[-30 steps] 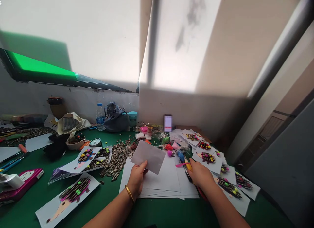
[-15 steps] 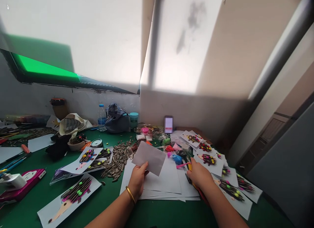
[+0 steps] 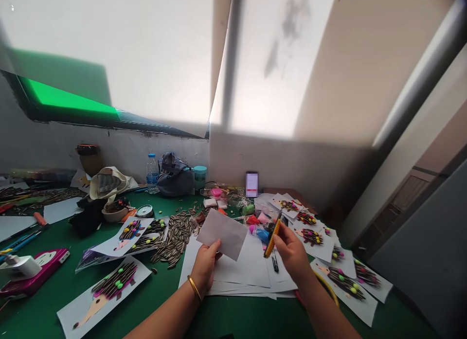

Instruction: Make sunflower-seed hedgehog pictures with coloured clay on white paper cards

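Note:
A small blank sheet of paper [image 3: 223, 233] is pinched in my left hand [image 3: 205, 267], thumb on top, above a stack of larger white sheets [image 3: 239, 279]. My right hand [image 3: 294, 256] is closed on a yellow utility knife [image 3: 272, 242], raised with its dark narrow tip pointing up and away from me. Below the knife, a black pen [image 3: 275, 265] lies on the sheets. Beside my right forearm shows a yellow curved loop [image 3: 330, 286], mostly hidden by the arm. Coloured clay packets [image 3: 260, 233] lie just beyond the knife.
Hedgehog pictures with sunflower-seed spines lie to the right [image 3: 345, 283] and left [image 3: 105, 300]. A seed pile [image 3: 175, 241] spreads left of the paper. Behind are a phone [image 3: 251, 184], a blue-lidded cup [image 3: 200, 177], a bag [image 3: 175, 179] and a bottle [image 3: 152, 172]. A magenta device [image 3: 44, 276] sits far left.
My right hand has lifted the utility knife from among the things on the right of the sheets. The pen beneath shows more plainly. My left hand and its paper have hardly moved.

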The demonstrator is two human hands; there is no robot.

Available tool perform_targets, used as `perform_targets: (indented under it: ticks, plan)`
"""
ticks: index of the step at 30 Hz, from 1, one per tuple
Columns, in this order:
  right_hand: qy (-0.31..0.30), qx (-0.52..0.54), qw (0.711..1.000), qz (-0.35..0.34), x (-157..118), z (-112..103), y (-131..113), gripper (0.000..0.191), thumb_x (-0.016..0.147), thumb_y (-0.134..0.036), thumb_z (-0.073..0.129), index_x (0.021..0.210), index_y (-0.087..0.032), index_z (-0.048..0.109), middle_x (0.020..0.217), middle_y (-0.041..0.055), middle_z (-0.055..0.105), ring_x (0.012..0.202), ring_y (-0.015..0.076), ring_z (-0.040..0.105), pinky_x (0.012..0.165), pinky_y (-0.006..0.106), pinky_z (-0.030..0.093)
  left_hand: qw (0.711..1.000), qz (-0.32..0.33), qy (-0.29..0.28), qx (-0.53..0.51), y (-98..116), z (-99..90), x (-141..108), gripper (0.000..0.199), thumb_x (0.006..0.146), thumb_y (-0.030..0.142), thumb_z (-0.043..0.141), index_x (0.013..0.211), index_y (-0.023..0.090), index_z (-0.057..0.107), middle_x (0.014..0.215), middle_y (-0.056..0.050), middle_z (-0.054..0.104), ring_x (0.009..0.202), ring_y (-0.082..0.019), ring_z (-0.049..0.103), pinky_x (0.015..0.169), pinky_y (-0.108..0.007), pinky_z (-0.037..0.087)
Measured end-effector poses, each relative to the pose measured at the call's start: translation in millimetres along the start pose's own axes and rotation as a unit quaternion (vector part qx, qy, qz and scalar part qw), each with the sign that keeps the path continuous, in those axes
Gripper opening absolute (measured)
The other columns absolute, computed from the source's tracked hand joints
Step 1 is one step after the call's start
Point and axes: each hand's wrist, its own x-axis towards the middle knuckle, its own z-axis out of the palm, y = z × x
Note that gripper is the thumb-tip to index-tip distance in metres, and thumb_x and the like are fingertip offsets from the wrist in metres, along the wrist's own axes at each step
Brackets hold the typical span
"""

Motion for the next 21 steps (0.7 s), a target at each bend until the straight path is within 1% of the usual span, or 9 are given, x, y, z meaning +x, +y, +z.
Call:
perform_targets:
  ticks: [1, 2, 4, 5, 6, 7, 10, 15, 21]
  plan:
    - [-0.042, 0.056, 0.997, 0.031, -4.5, 9.5, 2.5, 0.052, 0.080, -0.050, 0.066, 0.125, -0.024, 0.059, 0.117, 0.0076, 0.066, 0.105, 0.0259, 0.062, 0.089, 0.037, 0.051, 1.000, 0.002, 0.001, 0.001, -0.6, -0.7, 0.5, 0.029, 0.082, 0.022, 0.068, 0.111, 0.016, 0.066, 0.110, -0.010, 0.073, 0.094, -0.020, 0.069, 0.078, -0.028, 0.052]
    - [-0.060, 0.104, 0.991, 0.058, -8.9, 18.9, 6.6, 0.051, 0.079, -0.050, 0.067, 0.123, -0.025, 0.059, 0.113, 0.0068, 0.067, 0.101, 0.0245, 0.063, 0.088, 0.036, 0.051, 1.000, 0.004, 0.002, 0.002, -1.3, -1.3, 1.1, 0.030, 0.082, 0.022, 0.069, 0.111, 0.016, 0.066, 0.110, -0.010, 0.073, 0.093, -0.020, 0.069, 0.078, -0.028, 0.052]
    - [-0.061, 0.170, 0.978, 0.108, -16.7, 35.9, 18.4, 0.052, 0.075, -0.050, 0.071, 0.118, -0.023, 0.060, 0.095, 0.0044, 0.068, 0.086, 0.0211, 0.064, 0.078, 0.033, 0.053, 1.000, 0.007, 0.004, 0.002, -2.4, -2.3, 2.2, 0.032, 0.081, 0.022, 0.070, 0.112, 0.016, 0.066, 0.110, -0.011, 0.073, 0.093, -0.020, 0.069, 0.078, -0.029, 0.052]
    - [-0.059, 0.181, 0.972, 0.139, -19.9, 42.7, 24.9, 0.054, 0.073, -0.050, 0.072, 0.118, -0.023, 0.059, 0.089, 0.0029, 0.067, 0.080, 0.0195, 0.064, 0.072, 0.031, 0.052, 1.000, 0.008, 0.005, 0.001, -2.7, -2.5, 2.8, 0.033, 0.080, 0.023, 0.071, 0.112, 0.015, 0.066, 0.110, -0.011, 0.073, 0.093, -0.021, 0.069, 0.078, -0.029, 0.052]
    - [-0.069, 0.188, 0.965, 0.171, -22.3, 48.1, 30.9, 0.055, 0.073, -0.049, 0.073, 0.119, -0.024, 0.057, 0.086, 0.0018, 0.066, 0.075, 0.0179, 0.063, 0.068, 0.029, 0.051, 1.000, 0.010, 0.004, -0.001, -2.9, -2.6, 3.2, 0.034, 0.079, 0.023, 0.071, 0.112, 0.015, 0.066, 0.110, -0.011, 0.073, 0.094, -0.021, 0.069, 0.078, -0.029, 0.052]
    - [-0.063, 0.198, 0.961, 0.185, -24.0, 51.8, 36.2, 0.054, 0.073, -0.050, 0.072, 0.118, -0.024, 0.057, 0.086, 0.0009, 0.066, 0.071, 0.0163, 0.062, 0.063, 0.027, 0.049, 1.000, 0.011, 0.003, -0.004, -2.9, -2.5, 3.5, 0.035, 0.079, 0.023, 0.072, 0.112, 0.015, 0.066, 0.111, -0.011, 0.073, 0.096, -0.022, 0.068, 0.078, -0.030, 0.052]
    - [-0.069, 0.200, 0.954, 0.212, -25.5, 55.1, 45.1, 0.051, 0.071, -0.048, 0.073, 0.114, -0.025, 0.057, 0.090, 0.0002, 0.065, 0.068, 0.0144, 0.062, 0.058, 0.024, 0.044, 1.000, 0.010, 0.000, -0.013, -2.3, -1.8, 3.6, 0.036, 0.079, 0.024, 0.071, 0.113, 0.017, 0.065, 0.112, -0.010, 0.072, 0.098, -0.022, 0.068, 0.079, -0.029, 0.052]
    - [-0.089, 0.205, 0.944, 0.241, -24.0, 50.0, 43.2, 0.051, 0.073, -0.048, 0.072, 0.114, -0.024, 0.056, 0.084, -0.0011, 0.064, 0.070, 0.0142, 0.062, 0.061, 0.023, 0.044, 1.000, 0.004, 0.003, -0.005, -2.3, -2.8, 3.6, 0.037, 0.078, 0.025, 0.072, 0.114, 0.016, 0.065, 0.111, -0.010, 0.072, 0.097, -0.022, 0.068, 0.079, -0.029, 0.052]
    - [-0.104, 0.205, 0.942, 0.244, -25.7, 50.0, 38.3, 0.055, 0.072, -0.048, 0.073, 0.118, -0.024, 0.056, 0.082, -0.0012, 0.064, 0.070, 0.0141, 0.061, 0.066, 0.024, 0.047, 1.000, 0.009, 0.014, -0.002, -4.6, -6.3, 6.0, 0.039, 0.076, 0.028, 0.074, 0.113, 0.018, 0.066, 0.112, -0.008, 0.072, 0.094, -0.019, 0.067, 0.077, -0.028, 0.050]
